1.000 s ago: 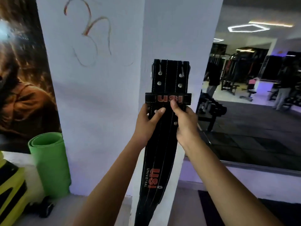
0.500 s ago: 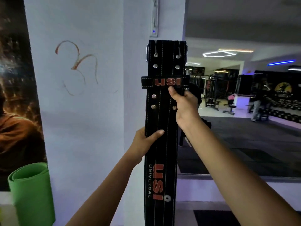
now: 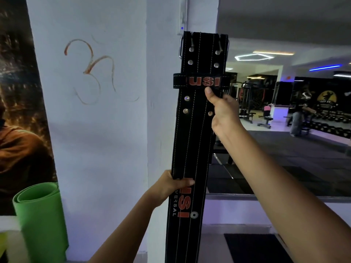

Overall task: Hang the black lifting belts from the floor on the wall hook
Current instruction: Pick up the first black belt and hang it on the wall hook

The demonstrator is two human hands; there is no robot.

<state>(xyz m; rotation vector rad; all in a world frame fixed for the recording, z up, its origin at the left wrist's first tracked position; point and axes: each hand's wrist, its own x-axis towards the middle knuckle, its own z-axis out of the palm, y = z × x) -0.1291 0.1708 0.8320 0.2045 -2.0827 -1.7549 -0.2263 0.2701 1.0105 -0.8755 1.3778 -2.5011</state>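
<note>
We hold one black lifting belt (image 3: 197, 133) upright against the corner of the white pillar (image 3: 106, 130), buckle end up. Nearest us, our left hand (image 3: 171, 185) is clamped round the belt's left edge beside the orange lettering, fingers wrapped across its face. Higher up, our right hand (image 3: 222, 111) pinches the right edge just under the USI keeper loop (image 3: 204, 81), thumb pressed to the front.

In the past second the belt has climbed: the buckle (image 3: 183, 47) now sits level with a small white wall fitting (image 3: 182, 18) that was out of view a second ago. Our hands have also parted. Both gripped under the loop then; now the left has dropped well down the strap while the right stays high. We read this as the final lift, the left hand steadying the length while the right steers the buckle to its hook.

That hook is the trouble. We cannot make it out. The white fitting behind the belt's top edge, with its blue light, may carry it, but the belt covers its lower end and the frame cuts off its top. The belt's tail runs out of frame below, so the floor and any other belts go unseen. Left, a green rolled mat (image 3: 39, 219) stands before a poster (image 3: 17, 111); beyond, a mirror (image 3: 284, 130) returns a dim, blurred gym.
</note>
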